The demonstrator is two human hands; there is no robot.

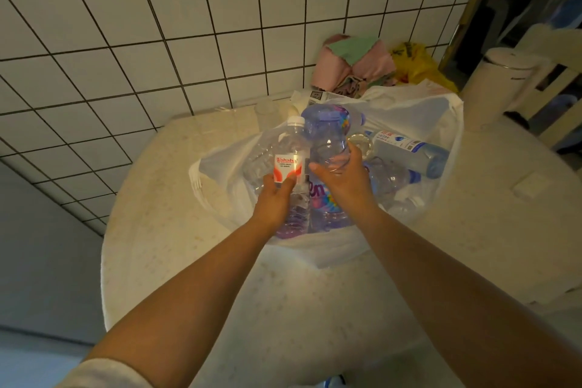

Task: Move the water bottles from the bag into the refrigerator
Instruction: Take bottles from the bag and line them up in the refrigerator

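Early stage: left hand grips clear bottle, right hand grips purple bottle; others remain in bag; refrigerator unseen.

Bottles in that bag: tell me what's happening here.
A person is lifting water bottles out of a white plastic bag on a round table. The left hand holds a red-labelled bottle; the right hand has its grip on a big purple bottle. More bottles lie in the bag. No refrigerator is in view.
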